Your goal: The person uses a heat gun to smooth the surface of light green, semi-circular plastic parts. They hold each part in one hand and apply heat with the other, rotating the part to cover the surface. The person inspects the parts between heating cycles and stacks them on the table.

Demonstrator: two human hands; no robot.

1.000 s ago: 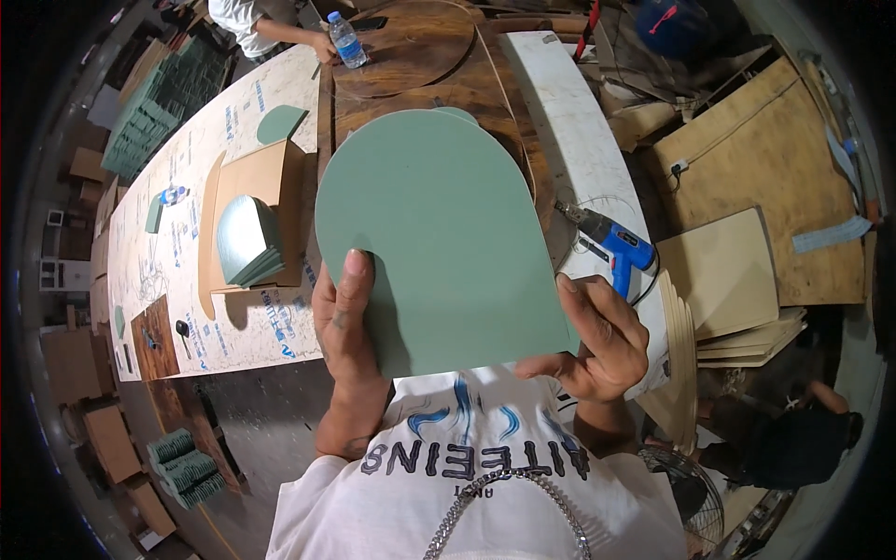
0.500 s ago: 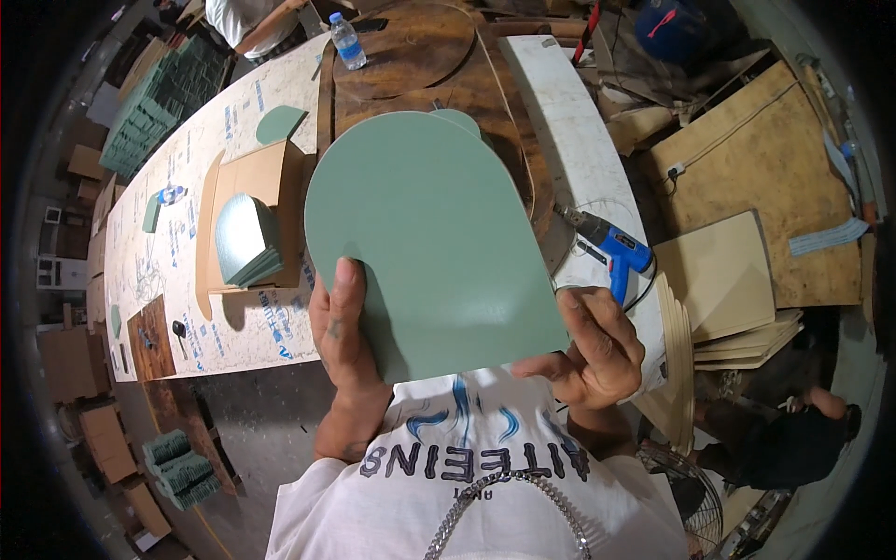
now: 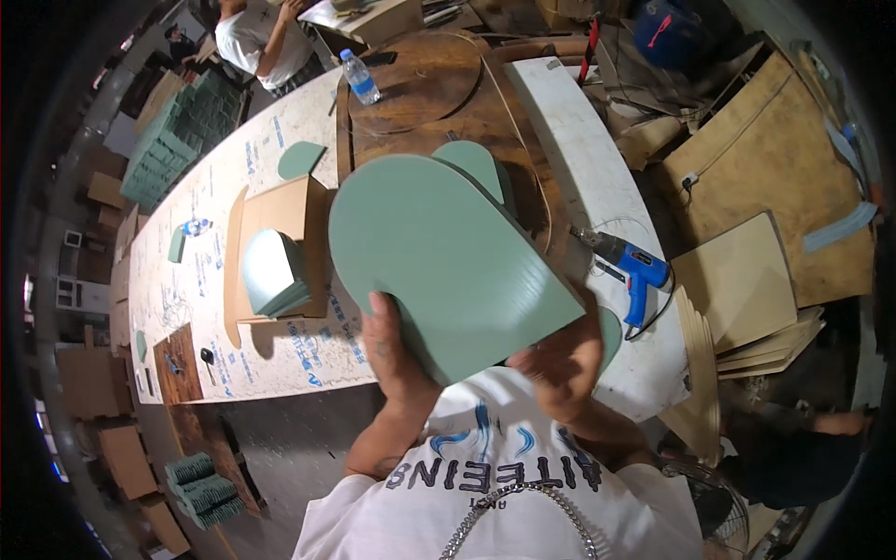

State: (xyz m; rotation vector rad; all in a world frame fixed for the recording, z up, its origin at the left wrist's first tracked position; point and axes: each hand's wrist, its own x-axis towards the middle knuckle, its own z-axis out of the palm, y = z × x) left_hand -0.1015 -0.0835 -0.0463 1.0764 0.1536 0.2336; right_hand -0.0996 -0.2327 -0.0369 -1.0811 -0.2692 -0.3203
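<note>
Both hands grip the green panel: left hand (image 3: 397, 350) closed on its lower edge, right hand (image 3: 565, 359) under its corner, above the worktop (image 3: 280, 355); setting it down needs room.

I see a green board (image 3: 439, 257) — flat, arch-shaped, one end rounded, the other straight — held up tilted above the wooden bench, its straight edge nearest me.
</note>
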